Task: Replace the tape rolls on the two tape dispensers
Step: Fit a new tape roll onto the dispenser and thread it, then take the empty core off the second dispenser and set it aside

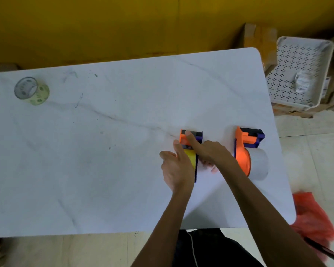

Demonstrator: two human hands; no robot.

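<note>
Two orange and blue tape dispensers stand on the white table (104, 170). The left dispenser (198, 134) carries a yellow tape roll (191, 158). My left hand (176, 168) lies against the roll's left side, fingers extended. My right hand (208, 153) grips the same dispenser from the right, with a finger pressing on its orange front part. The right dispenser (245, 149) holds a white tape roll (259, 163) and stands untouched near the table's right edge. A nearly used-up roll with a printed core (32, 90) sits at the far left.
A white perforated basket (301, 72) and cardboard boxes (258, 39) stand on the floor past the table's right corner. A red plastic bag (314, 214) lies on the floor at the lower right. A yellow wall runs behind the table.
</note>
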